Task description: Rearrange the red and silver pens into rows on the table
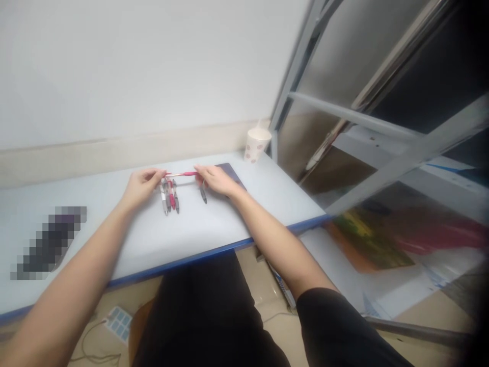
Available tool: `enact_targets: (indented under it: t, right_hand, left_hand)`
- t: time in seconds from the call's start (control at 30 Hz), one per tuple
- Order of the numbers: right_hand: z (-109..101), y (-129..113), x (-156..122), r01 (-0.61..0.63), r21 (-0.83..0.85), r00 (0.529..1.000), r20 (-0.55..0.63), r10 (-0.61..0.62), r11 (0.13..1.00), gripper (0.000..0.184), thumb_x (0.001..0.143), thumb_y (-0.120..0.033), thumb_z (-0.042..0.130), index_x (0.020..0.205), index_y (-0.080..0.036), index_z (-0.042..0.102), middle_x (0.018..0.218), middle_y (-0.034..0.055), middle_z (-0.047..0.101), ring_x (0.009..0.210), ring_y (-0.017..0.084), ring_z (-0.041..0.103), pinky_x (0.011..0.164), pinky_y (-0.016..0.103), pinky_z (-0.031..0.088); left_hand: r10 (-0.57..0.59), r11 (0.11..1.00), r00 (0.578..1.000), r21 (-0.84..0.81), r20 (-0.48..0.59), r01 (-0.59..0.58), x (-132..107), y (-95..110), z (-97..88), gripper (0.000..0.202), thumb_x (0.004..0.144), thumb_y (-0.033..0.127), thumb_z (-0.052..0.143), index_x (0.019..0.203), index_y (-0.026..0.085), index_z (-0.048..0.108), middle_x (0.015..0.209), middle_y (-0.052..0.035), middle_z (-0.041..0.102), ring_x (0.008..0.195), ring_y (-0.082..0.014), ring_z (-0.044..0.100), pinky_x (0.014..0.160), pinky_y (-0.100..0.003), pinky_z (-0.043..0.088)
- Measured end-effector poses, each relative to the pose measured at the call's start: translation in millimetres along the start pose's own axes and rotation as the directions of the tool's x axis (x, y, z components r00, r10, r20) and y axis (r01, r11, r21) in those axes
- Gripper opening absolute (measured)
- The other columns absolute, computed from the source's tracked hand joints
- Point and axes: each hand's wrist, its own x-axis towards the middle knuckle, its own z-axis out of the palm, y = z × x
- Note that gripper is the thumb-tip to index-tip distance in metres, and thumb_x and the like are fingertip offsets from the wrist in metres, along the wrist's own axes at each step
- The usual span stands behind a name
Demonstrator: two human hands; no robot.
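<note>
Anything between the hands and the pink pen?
Nothing visible. The left hand and right hand both hold the pink pen directly at its ends; the other pens lie on the table below it.

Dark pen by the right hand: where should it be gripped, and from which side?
Probably the exposed lower barrel of the dark pen, approached from the near side: it lies flat, its upper end under the right hand, the other pens to its left.

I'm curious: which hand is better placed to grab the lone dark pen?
Probably the right hand: it sits just above the dark pen, while the left hand is farther, beyond the cluster of pens.
</note>
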Motion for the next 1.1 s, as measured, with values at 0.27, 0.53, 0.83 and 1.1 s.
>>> enact_targets:
  t: [0.27,0.53,0.83,1.1]
  right_hand:
    - [-1.8,0.4,7.6,0.128,0.515,0.98,-0.194,-0.03,0.848,0.032,0.079,-0.041,0.08,0.096,-0.019,0.064,0.092,0.0003,0.066,0.077,0.012,0.059,0.074,0.026,0.048]
    - [-8.2,7.7,16.1,0.199,0.548,0.919,-0.393,0.04,0.813,0.038,0.079,-0.045,0.076,0.107,-0.021,0.065,0.107,0.0042,0.068,0.084,0.013,0.062,0.074,0.026,0.05]
    - [-13.9,10.9,16.5,0.211,0.571,0.881,-0.462,0.099,0.793,0.033,0.078,-0.038,0.076,0.103,-0.02,0.065,0.1,0.0026,0.068,0.075,0.01,0.061,0.066,0.023,0.047]
    - [-11.8,9.7,11.3,0.132,0.585,0.976,-0.216,-0.004,0.8,0.034,0.077,-0.038,0.084,0.102,-0.018,0.071,0.095,0.0012,0.071,0.075,0.011,0.062,0.072,0.025,0.051]
  left_hand:
    - [-0.126,0.968,0.989,-0.209,0.076,0.139,3.0,-4.7,3.4,0.039,0.072,0.049,0.089,0.09,0.016,0.083,0.064,-0.0037,0.067,0.058,-0.0157,0.057,0.062,-0.028,0.048]
    - [-0.125,0.961,0.974,-0.219,0.19,0.166,-3.1,3.2,11.9,0.046,0.071,0.054,0.091,0.091,0.014,0.083,0.075,-0.007,0.073,0.063,-0.0165,0.06,0.066,-0.03,0.05]
    - [-0.103,0.964,0.98,-0.225,0.168,0.14,-5.4,-2.0,14.2,0.042,0.075,0.055,0.089,0.092,0.017,0.083,0.074,-0.0079,0.072,0.059,-0.0169,0.06,0.058,-0.029,0.051]
    - [-0.11,0.956,0.981,-0.252,0.159,0.148,-8.3,3.5,21.7,0.048,0.078,0.061,0.085,0.093,0.016,0.082,0.063,-0.0013,0.059,0.056,-0.0141,0.055,0.057,-0.026,0.048]
